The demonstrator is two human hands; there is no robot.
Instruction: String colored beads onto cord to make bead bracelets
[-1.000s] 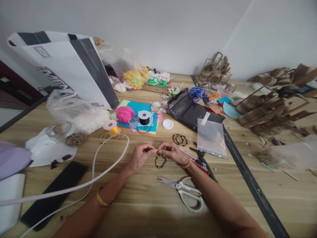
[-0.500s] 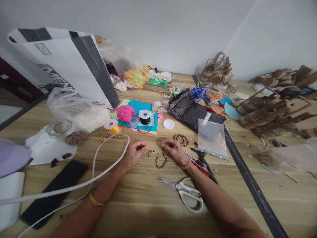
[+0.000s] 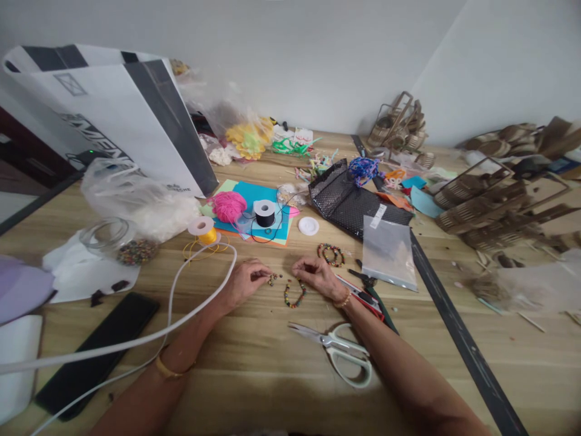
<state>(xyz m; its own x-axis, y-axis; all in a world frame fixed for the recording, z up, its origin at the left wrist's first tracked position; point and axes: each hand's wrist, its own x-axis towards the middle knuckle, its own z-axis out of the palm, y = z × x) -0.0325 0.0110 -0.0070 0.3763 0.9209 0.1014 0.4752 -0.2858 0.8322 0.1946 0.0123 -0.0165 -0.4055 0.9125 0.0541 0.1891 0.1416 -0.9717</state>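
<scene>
My left hand [image 3: 245, 280] rests on the wooden table [image 3: 254, 375] with its fingers pinched together beside a few loose beads [image 3: 272, 278]. My right hand [image 3: 316, 275] lies a short way to the right, fingers curled in a pinch at the end of a curved beaded strand [image 3: 293, 295]. What the fingertips hold is too small to name; it may be a thin thread. A finished beaded bracelet [image 3: 331, 254] lies just beyond my right hand.
White-handled scissors [image 3: 342, 353] lie near my right forearm, pliers [image 3: 368, 295] beside my right wrist. Thread spools [image 3: 264, 213], pink yarn [image 3: 228, 206], a bead jar [image 3: 123, 241], a black phone [image 3: 95, 351], a white cable [image 3: 181, 321], a clear bag [image 3: 389, 251] and wooden baskets [image 3: 490, 200] surround the area.
My hands, joined over the beaded strand a second ago, have parted. The strand and a few loose beads now lie on the table between them.
</scene>
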